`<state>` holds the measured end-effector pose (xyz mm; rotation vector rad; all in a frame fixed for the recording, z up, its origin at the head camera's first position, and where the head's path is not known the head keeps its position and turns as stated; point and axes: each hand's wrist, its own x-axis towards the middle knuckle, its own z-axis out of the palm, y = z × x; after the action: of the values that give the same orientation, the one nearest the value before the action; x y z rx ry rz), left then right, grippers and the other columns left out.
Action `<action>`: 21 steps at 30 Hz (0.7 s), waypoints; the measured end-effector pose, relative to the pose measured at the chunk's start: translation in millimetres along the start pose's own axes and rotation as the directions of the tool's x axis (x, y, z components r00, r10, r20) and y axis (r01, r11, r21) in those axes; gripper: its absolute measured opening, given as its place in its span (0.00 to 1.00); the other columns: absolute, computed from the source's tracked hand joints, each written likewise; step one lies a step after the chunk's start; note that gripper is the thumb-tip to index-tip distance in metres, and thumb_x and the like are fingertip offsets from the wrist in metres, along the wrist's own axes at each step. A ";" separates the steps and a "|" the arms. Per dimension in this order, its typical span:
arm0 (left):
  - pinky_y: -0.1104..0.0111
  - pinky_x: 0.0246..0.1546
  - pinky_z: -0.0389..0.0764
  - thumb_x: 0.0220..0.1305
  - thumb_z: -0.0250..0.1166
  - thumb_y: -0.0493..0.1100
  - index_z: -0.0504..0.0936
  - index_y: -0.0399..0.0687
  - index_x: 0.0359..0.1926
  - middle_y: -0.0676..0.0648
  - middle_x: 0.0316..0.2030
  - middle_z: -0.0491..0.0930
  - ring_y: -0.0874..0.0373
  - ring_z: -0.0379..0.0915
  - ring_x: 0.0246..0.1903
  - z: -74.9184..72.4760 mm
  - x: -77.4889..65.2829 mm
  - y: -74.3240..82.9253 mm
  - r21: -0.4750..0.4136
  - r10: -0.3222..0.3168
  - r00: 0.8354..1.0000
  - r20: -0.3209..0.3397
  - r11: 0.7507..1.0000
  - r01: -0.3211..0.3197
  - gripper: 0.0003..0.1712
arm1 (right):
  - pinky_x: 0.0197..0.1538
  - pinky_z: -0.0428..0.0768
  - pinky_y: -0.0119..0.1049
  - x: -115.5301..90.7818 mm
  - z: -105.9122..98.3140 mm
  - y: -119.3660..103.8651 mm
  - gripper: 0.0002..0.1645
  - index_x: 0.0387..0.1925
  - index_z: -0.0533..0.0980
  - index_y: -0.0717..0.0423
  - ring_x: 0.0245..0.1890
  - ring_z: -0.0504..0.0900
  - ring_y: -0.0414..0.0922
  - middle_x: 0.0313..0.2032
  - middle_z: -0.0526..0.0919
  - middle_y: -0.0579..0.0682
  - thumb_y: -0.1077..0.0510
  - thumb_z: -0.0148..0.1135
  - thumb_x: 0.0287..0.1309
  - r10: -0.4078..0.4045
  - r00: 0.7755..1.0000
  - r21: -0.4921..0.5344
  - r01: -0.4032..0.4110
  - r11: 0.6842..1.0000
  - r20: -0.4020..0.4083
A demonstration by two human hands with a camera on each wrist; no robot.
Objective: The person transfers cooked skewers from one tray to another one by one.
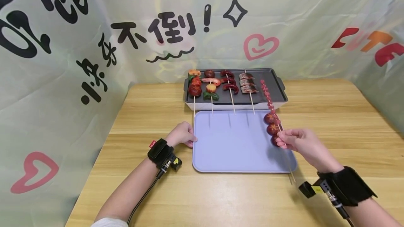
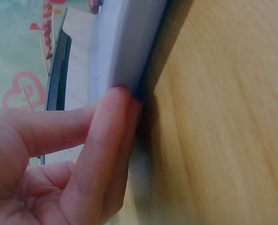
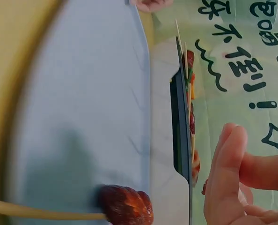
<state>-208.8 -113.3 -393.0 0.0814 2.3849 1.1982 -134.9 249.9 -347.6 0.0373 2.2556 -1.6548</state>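
Note:
A skewer of small red pieces (image 1: 268, 98) is pinched by its stick between the thumb and fingers of my right hand (image 1: 304, 146). It slants up over the right side of a lavender tray (image 1: 227, 146), its tip overlapping the grill pan in the head view. Beneath it, a mushroom skewer (image 1: 273, 129) lies along the tray's right side, its stick pointing towards me. The right wrist view shows a glossy brown mushroom (image 3: 127, 206) close up. My left hand (image 1: 181, 135) pinches the tray's left edge, thumb and fingers at the rim (image 2: 120, 61).
Behind the tray stands a dark grill pan (image 1: 267, 74) on a white base. Several skewers lie across it, including red curled pieces (image 1: 229, 81) and fish slices (image 1: 247, 82), sticks overhanging the front. A printed cloth backdrop (image 1: 208, 48) borders the wooden table (image 1: 151, 108).

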 end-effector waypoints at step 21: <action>0.72 0.20 0.83 0.50 0.63 0.25 0.68 0.39 0.14 0.44 0.17 0.74 0.60 0.73 0.13 -0.3 3.0 -1.9 -0.016 -0.012 1.000 0.009 1.000 0.013 0.15 | 0.36 0.83 0.32 -48.0 23.9 42.2 0.13 0.42 0.68 0.76 0.30 0.81 0.40 0.31 0.82 0.52 0.66 0.51 0.62 -0.019 1.000 0.153 0.020 0.988 -0.009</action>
<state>-211.4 -114.0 -395.5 0.0664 2.3648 1.2082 -74.3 249.8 -378.9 0.0586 2.1360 -1.8383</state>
